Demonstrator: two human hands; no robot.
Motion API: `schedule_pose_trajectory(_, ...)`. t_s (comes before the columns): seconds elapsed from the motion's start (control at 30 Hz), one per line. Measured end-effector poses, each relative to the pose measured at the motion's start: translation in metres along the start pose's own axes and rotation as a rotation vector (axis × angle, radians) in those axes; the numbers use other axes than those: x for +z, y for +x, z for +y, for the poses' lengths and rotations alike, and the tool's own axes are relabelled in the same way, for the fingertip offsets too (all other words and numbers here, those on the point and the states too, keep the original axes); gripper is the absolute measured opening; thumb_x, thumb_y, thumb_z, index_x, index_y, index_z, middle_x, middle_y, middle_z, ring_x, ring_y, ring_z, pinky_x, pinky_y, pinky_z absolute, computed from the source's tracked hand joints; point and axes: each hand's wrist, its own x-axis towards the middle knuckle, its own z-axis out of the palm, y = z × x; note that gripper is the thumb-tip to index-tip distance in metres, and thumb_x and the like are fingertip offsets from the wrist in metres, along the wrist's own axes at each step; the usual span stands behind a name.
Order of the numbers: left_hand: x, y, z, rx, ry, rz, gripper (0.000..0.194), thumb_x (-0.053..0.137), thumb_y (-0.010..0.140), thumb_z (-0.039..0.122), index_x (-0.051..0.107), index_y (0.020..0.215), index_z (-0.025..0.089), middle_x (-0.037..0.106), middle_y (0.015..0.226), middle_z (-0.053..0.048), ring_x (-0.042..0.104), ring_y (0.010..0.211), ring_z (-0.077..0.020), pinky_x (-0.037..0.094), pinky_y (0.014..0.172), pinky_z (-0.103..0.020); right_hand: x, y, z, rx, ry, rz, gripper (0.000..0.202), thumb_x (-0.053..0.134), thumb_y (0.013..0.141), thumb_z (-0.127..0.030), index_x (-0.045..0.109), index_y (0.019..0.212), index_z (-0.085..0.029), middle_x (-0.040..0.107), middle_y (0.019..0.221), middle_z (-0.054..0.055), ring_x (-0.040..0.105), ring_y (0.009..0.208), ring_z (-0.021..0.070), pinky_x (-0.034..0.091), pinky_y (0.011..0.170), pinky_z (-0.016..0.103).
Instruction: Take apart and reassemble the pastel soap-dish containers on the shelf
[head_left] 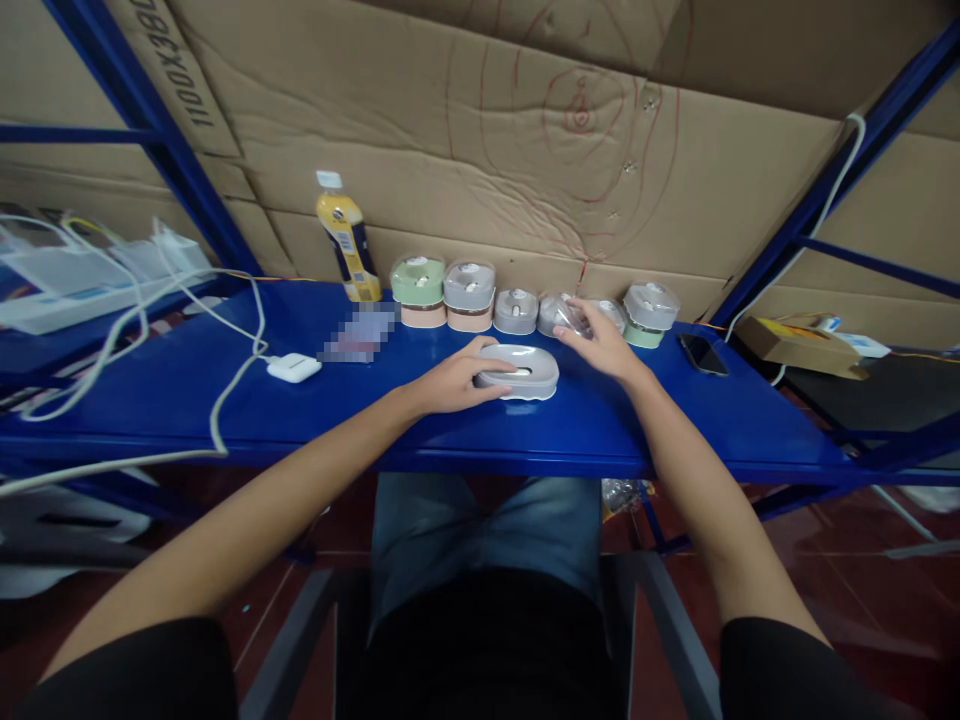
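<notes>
On the blue table in front of me lies a grey oval soap dish [534, 384] with a white lower edge and a small slot in its middle. My left hand [465, 380] grips its left end, with a finger resting over the top. Farther back, my right hand [600, 342] closes around a grey soap dish with a clear lid [553, 312] standing in a row; my fingers cover its right side. Left of it stands another small grey one [516, 312]. A further grey one [609, 312] is partly behind my right hand.
Stacked soap dishes flank the row: green over pink [418, 285], grey over pink [469, 288], and grey over green [651, 312]. A yellow bottle [349, 240] stands at the back left. A white charger [294, 368] with a cable lies left, a phone [703, 354] right. Cardboard [375, 120] walls the back.
</notes>
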Motion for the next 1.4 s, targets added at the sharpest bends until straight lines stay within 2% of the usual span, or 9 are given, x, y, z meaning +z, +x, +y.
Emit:
schedule_pose_trajectory(0.17, -0.007, 0.001, -0.005, -0.035, 0.016, 0.088, 0.051, 0.064, 0.103, 0.061, 0.083, 0.135, 0.026, 0.062, 0.146, -0.014, 0.061, 0.142, -0.0382, 0.044, 0.132, -0.062, 0.006, 0.0, -0.001, 0.001, 0.003, -0.062, 0.087, 0.068, 0.092, -0.081, 0.06, 0.156, -0.022, 0.073, 0.15, 0.018, 0.071, 0.13, 0.0421, 0.057, 0.113, 0.066)
schedule_pose_trajectory(0.37, -0.027, -0.003, -0.029, -0.133, 0.089, 0.217, 0.054, 0.062, 0.103, 0.064, 0.083, 0.126, 0.021, 0.062, 0.145, -0.016, 0.059, 0.144, -0.0406, 0.044, 0.13, -0.065, -0.008, 0.002, 0.012, 0.091, -0.069, -0.272, 0.086, 0.086, 0.083, -0.059, 0.062, 0.156, -0.022, 0.074, 0.145, 0.018, 0.074, 0.124, 0.0429, 0.059, 0.112, 0.066)
schedule_pose_trajectory(0.63, -0.03, -0.005, -0.044, -0.254, 0.159, 0.199, 0.055, 0.066, 0.097, 0.07, 0.082, 0.119, 0.022, 0.059, 0.137, -0.014, 0.06, 0.139, -0.0402, 0.041, 0.132, -0.065, -0.014, 0.002, 0.017, 0.113, -0.098, -0.435, 0.094, 0.097, 0.069, -0.052, 0.065, 0.153, -0.021, 0.073, 0.15, 0.015, 0.07, 0.137, 0.0419, 0.055, 0.122, 0.059)
schedule_pose_trajectory(0.83, -0.027, -0.004, -0.049, -0.341, 0.161, 0.195, 0.05, 0.067, 0.096, 0.065, 0.081, 0.119, 0.023, 0.059, 0.128, -0.013, 0.066, 0.13, -0.0387, 0.044, 0.129, -0.064, -0.013, 0.002, 0.017, 0.109, -0.108, -0.449, 0.091, 0.097, 0.069, -0.051, 0.068, 0.151, -0.022, 0.074, 0.149, 0.014, 0.071, 0.135, 0.042, 0.055, 0.121, 0.059)
schedule_pose_trajectory(0.97, -0.026, -0.004, -0.041, -0.255, 0.148, 0.225, 0.047, 0.065, 0.098, 0.062, 0.079, 0.119, 0.023, 0.061, 0.135, -0.014, 0.063, 0.136, -0.039, 0.045, 0.128, -0.064, -0.018, 0.003, 0.016, 0.148, -0.097, -0.375, 0.095, 0.097, 0.069, -0.059, 0.068, 0.152, -0.023, 0.076, 0.144, 0.016, 0.073, 0.131, 0.0421, 0.057, 0.117, 0.061)
schedule_pose_trajectory(1.07, -0.021, -0.003, -0.025, -0.147, 0.109, 0.197, 0.047, 0.064, 0.1, 0.06, 0.077, 0.126, 0.023, 0.065, 0.136, -0.014, 0.065, 0.134, -0.0374, 0.048, 0.125, -0.062, -0.022, 0.002, 0.013, 0.19, -0.074, -0.22, 0.097, 0.095, 0.07, -0.068, 0.069, 0.152, -0.022, 0.078, 0.139, 0.017, 0.075, 0.126, 0.0421, 0.058, 0.114, 0.064)
schedule_pose_trajectory(1.17, -0.011, 0.001, -0.008, -0.066, 0.056, 0.144, 0.055, 0.066, 0.099, 0.061, 0.07, 0.138, 0.022, 0.068, 0.143, -0.015, 0.065, 0.138, -0.0379, 0.049, 0.125, -0.06, -0.024, 0.002, 0.006, 0.136, 0.028, -0.092, 0.096, 0.09, 0.074, -0.072, 0.07, 0.153, -0.021, 0.076, 0.146, 0.017, 0.072, 0.133, 0.0407, 0.054, 0.12, 0.064)
schedule_pose_trajectory(1.3, -0.001, 0.007, 0.002, -0.067, -0.003, 0.127, 0.074, 0.075, 0.093, 0.062, 0.059, 0.151, 0.019, 0.065, 0.157, -0.019, 0.062, 0.147, -0.0409, 0.048, 0.127, -0.059, -0.017, 0.001, -0.01, -0.066, 0.183, -0.209, 0.093, 0.093, 0.072, -0.067, 0.07, 0.154, -0.027, 0.068, 0.161, 0.011, 0.064, 0.148, 0.0373, 0.048, 0.128, 0.058)
schedule_pose_trajectory(1.4, 0.002, 0.008, 0.001, -0.093, -0.051, 0.143, 0.089, 0.084, 0.086, 0.063, 0.052, 0.157, 0.02, 0.061, 0.163, -0.021, 0.06, 0.151, -0.0426, 0.047, 0.128, -0.061, -0.001, 0.001, -0.023, -0.17, 0.163, -0.323, 0.089, 0.096, 0.072, -0.063, 0.073, 0.152, -0.03, 0.072, 0.153, 0.01, 0.067, 0.142, 0.0368, 0.051, 0.124, 0.059)
